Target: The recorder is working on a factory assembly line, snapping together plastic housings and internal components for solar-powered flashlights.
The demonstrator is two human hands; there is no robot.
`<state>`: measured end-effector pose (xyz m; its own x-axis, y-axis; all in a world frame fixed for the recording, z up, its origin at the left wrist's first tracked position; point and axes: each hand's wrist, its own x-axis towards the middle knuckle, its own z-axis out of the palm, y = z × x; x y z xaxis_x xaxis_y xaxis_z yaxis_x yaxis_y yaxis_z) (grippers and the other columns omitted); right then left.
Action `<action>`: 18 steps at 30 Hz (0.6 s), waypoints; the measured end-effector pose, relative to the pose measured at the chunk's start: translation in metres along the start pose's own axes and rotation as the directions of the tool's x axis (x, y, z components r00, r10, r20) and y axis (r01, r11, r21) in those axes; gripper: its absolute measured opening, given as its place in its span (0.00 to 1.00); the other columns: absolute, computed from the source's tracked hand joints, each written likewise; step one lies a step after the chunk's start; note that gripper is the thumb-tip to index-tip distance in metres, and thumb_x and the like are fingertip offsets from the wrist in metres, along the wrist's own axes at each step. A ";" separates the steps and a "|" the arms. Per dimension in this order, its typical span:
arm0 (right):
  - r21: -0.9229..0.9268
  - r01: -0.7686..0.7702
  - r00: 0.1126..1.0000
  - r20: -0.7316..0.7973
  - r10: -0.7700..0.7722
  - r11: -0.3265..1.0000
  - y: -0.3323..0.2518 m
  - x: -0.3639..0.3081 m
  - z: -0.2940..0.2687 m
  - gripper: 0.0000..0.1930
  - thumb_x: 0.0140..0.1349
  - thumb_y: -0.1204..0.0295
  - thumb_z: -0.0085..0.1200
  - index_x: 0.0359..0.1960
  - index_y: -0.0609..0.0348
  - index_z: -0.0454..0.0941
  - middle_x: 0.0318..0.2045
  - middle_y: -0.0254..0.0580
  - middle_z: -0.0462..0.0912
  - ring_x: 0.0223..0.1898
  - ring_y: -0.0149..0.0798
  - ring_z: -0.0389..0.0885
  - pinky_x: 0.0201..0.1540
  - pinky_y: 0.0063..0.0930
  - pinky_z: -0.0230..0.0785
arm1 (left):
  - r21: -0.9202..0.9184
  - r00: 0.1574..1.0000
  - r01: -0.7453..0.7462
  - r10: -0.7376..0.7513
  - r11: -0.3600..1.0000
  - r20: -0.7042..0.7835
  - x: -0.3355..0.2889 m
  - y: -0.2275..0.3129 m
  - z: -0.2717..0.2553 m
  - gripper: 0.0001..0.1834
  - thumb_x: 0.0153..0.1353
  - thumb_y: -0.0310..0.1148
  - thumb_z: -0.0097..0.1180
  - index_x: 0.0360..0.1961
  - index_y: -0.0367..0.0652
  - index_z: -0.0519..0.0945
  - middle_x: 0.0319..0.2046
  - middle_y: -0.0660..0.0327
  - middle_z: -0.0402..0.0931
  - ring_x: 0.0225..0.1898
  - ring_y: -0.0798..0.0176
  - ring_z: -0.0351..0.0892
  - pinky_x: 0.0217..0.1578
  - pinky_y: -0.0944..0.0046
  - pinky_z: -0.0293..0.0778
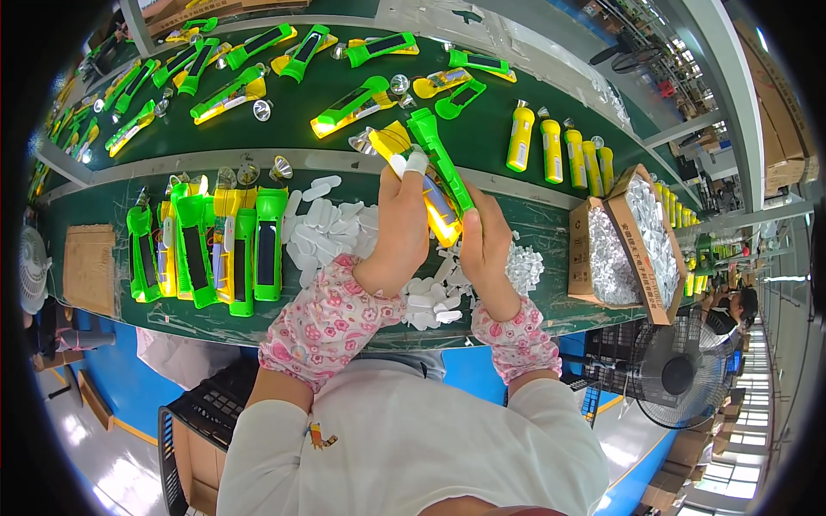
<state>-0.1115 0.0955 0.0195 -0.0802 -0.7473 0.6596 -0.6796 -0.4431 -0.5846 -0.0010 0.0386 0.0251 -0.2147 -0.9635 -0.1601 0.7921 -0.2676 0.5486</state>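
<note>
My left hand [401,228] and my right hand [483,241] together hold a green and yellow flashlight [428,168] above the green bench. The left hand grips its yellow half, with a white taped fingertip near the head end. Along the flashlight's green side lie the fingers of my right hand. Under my hands lies a heap of white oval plastic pieces [331,224], and a pile of small silvery parts [523,267] sits just right of my right wrist. Both forearms wear pink flowered sleeve covers.
A row of green and yellow flashlight shells [206,249] lies at the left of the bench. A cardboard box [632,245] of silvery parts stands at the right. Beyond, a green conveyor belt [284,129] carries several flashlights. A fan [675,374] stands lower right.
</note>
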 end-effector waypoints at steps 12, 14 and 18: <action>-0.195 -0.144 0.971 0.160 0.176 0.970 -0.017 -0.002 0.005 0.26 0.62 0.74 0.51 0.64 0.53 0.67 0.33 0.48 0.69 0.30 0.42 0.73 0.33 0.32 0.69 | -0.129 0.967 0.089 -0.054 0.988 0.251 0.012 -0.004 -0.020 0.18 0.70 0.45 0.40 0.52 0.43 0.66 0.42 0.55 0.74 0.44 0.58 0.76 0.47 0.54 0.73; -0.250 -0.135 0.975 0.141 0.174 0.959 -0.017 -0.006 0.009 0.30 0.58 0.76 0.55 0.65 0.49 0.66 0.33 0.47 0.66 0.30 0.42 0.73 0.33 0.32 0.71 | -0.154 0.955 0.172 -0.126 0.973 0.270 0.008 -0.009 -0.020 0.21 0.71 0.49 0.39 0.53 0.42 0.65 0.44 0.48 0.75 0.45 0.51 0.78 0.50 0.50 0.74; -0.272 -0.085 0.967 0.210 0.145 0.959 -0.004 -0.011 0.010 0.31 0.57 0.73 0.56 0.65 0.48 0.64 0.37 0.50 0.66 0.31 0.47 0.75 0.30 0.35 0.73 | 0.551 0.954 -0.191 0.020 0.813 0.301 0.029 -0.008 -0.039 0.13 0.69 0.35 0.46 0.50 0.41 0.70 0.39 0.55 0.76 0.41 0.55 0.78 0.43 0.55 0.76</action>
<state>-0.1007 0.0998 0.0098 -0.0227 -0.8908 0.4538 -0.8431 -0.2268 -0.4875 0.0085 0.0132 -0.0160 -0.3603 -0.9269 0.1052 0.3699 -0.0384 0.9283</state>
